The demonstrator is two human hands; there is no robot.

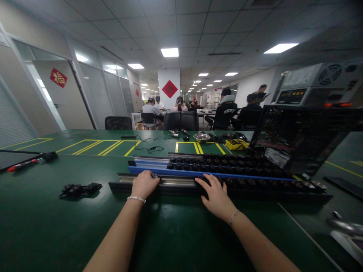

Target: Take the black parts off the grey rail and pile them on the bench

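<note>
Across the green table in front of me lies a long black rail with a metallic channel; its right part is filled with a row of black wheel-like pieces. My left hand is closed over the rail's left part, and a small dark piece shows at its fingertips. My right hand rests with spread fingers on the rail, where the row of black pieces begins. Behind it is a blue rail with similar pieces. Several loose black pieces lie left of the rails.
An open computer case stands at the right, with a power supply unit on top. Farther back are a metal bowl, a yellow object and cables. A red-handled tool lies left. Several people sit in the background.
</note>
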